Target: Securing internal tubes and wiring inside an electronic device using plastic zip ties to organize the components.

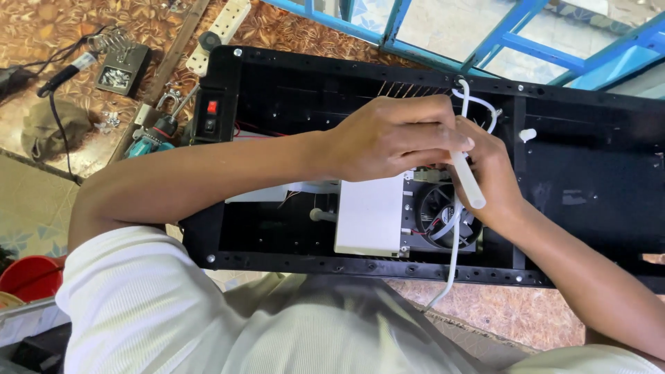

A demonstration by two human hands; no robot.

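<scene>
Two hands — left hand [395, 135], right hand [493, 176] — fingers pinched on pale, translucent tube [467, 181] over black casing [596, 180].

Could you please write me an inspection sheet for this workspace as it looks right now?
Surface: a patterned brown worktop carrying a long, open black metal casing.
Job's things: a white tube; a white block and a black fan sit inside the casing.
Clutter: a teal cordless drill, a soldering stand, a white power strip, a red bowl.
Grippers: the left hand has its grip closed on the white tube; the right hand lies behind it, grip unclear.
Cables: a black lead on the worktop; red wires inside the casing.
Surroundings: a blue frame stands beyond the worktop.
</scene>
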